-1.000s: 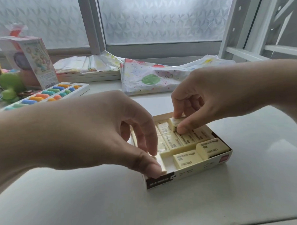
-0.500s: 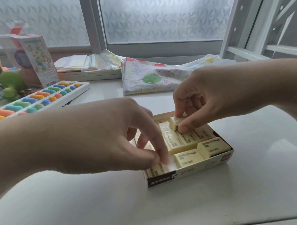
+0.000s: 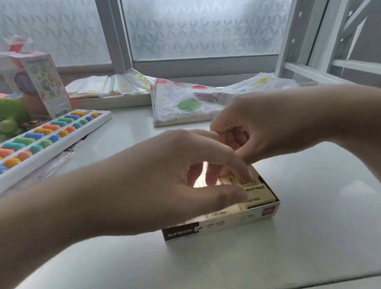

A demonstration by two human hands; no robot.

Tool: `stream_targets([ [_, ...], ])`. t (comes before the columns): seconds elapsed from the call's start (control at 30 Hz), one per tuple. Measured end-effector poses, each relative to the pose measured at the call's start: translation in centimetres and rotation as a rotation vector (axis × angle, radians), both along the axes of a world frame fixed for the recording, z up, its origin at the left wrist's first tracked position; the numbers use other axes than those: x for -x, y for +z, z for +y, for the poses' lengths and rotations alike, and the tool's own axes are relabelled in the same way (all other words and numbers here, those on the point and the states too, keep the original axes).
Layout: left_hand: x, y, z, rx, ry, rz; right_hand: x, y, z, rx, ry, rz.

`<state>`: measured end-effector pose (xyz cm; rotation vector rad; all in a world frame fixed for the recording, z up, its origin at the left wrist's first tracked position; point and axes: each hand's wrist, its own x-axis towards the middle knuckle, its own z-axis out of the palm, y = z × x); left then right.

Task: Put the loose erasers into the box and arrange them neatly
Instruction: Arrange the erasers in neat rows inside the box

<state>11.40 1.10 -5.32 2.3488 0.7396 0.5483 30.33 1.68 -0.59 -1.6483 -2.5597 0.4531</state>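
Cardboard box (image 3: pixel 242 219), blocky cream erasers (image 3: pixel 260 193), seemingly flat

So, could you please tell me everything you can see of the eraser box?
The box is a shallow, open cardboard tray, cream with a dark label and a small red logo on its near wall. It lies flat on the white table, holding pale yellow erasers. The left hand covers most of it; the right hand reaches over its far end.

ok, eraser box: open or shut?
Open. The eraser box has no lid on top; cream erasers show inside above its front wall. The left hand covers most of the rest.
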Motion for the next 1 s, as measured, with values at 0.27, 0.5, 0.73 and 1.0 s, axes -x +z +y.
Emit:
stream_targets([
  [0.27, -1.0, -0.1, -0.3, -0.135, 0.042, 0.008, -0.1, -0.1, 0.1, -0.032, 0.016, -0.017],
  [0.5, -0.9, 0.4, -0.9, -0.037, 0.057, -0.131, -0.2, -0.1, 0.2, -0.028, 0.051, -0.036],
  [0.73, 3.2, 3.5, 2.0, -0.100, 0.195, 0.087, -0.3, 0.1, 0.2, -0.088, 0.026, -0.022],
  [1.0, 3.6, 3.1, 2.3, -0.413, 0.178, 0.270, -0.2, 0.1, 0.2, -0.026, 0.018, -0.034],
])
